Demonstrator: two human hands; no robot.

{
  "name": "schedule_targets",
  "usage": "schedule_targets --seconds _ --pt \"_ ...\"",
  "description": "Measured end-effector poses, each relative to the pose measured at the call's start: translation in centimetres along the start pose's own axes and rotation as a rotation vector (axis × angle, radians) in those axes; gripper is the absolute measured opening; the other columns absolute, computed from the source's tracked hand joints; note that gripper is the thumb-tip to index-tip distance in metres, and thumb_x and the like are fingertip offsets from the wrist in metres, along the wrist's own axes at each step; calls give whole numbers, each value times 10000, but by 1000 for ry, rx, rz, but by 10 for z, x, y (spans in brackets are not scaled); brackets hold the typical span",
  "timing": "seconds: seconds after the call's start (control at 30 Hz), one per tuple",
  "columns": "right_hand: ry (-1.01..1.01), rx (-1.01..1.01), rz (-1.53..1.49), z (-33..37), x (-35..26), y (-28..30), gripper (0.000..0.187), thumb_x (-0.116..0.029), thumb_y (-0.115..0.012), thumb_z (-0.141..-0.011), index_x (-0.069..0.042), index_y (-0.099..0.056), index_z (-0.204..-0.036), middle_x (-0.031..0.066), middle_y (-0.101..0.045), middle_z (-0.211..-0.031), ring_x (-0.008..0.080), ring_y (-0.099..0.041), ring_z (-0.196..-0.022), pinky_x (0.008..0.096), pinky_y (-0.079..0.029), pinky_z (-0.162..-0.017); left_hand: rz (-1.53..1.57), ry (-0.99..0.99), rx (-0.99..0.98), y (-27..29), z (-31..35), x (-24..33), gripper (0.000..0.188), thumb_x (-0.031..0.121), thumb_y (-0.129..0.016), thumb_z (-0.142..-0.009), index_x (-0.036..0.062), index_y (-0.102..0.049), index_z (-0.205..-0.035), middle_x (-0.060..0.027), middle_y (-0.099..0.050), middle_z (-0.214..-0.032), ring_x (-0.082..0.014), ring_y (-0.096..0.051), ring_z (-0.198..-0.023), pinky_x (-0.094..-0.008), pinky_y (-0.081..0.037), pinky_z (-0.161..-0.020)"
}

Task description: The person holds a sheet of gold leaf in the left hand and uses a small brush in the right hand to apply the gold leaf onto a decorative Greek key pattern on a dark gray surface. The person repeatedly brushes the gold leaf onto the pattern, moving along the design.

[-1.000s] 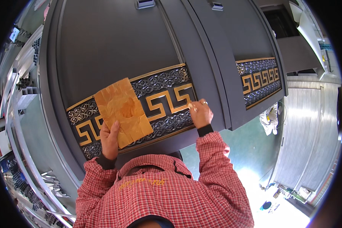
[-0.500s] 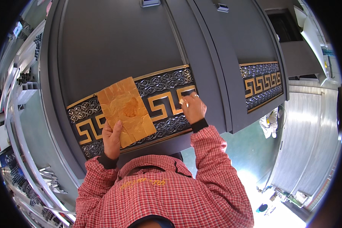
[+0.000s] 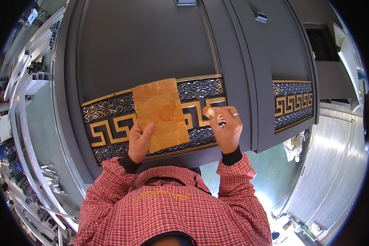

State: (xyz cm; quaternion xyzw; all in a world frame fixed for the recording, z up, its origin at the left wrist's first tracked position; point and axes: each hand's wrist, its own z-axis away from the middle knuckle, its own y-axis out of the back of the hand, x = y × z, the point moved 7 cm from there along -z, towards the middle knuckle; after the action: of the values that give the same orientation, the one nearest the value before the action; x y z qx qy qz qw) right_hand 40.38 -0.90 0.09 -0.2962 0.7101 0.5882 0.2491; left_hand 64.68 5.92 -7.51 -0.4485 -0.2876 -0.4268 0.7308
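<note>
My left hand point(image 3: 140, 140) holds a flat gold-smeared rectangular board point(image 3: 160, 113) upright by its lower left edge. My right hand point(image 3: 226, 130), with a ring on one finger, pinches a small pale gold-stained pad point(image 3: 210, 112) just right of the board. Both hands are in front of a dark grey door panel point(image 3: 143, 45) with a decorative band point(image 3: 106, 119) of black scrollwork and a gold key pattern. The board covers the middle of that band.
A second dark panel point(image 3: 291, 61) with the same gold band stands at the right. Metal profiles and shelving point(image 3: 24, 74) line the left side. A green floor point(image 3: 270, 180) and corrugated metal sheeting point(image 3: 340, 164) lie at the lower right.
My right hand has come off the band at the right and moved left toward the board, the pad now showing in its fingers. The board has tilted more upright.
</note>
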Motion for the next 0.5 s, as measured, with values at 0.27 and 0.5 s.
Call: schedule_targets --seconds 0.27,0.5 --pt "259 -140 50 -1 -63 -23 260 1 -699 -636 -85 -671 -880 56 -574 -809 204 -591 -680 313 -495 -558 15 -13 -83 -20 -1 -2 313 103 -508 -961 -14 -454 -1246 -76 -592 -1153 -111 -578 -983 -253 -481 -835" --pt "-126 136 106 7 44 4 144 -17 -713 -684 -19 -686 -826 73 -587 -754 153 -579 -584 258 -473 -519 -53 -4 8 7 -3 -4 300 119 -522 -958 -7 -462 -1224 -69 -605 -1119 -92 -580 -947 -235 -480 -814"
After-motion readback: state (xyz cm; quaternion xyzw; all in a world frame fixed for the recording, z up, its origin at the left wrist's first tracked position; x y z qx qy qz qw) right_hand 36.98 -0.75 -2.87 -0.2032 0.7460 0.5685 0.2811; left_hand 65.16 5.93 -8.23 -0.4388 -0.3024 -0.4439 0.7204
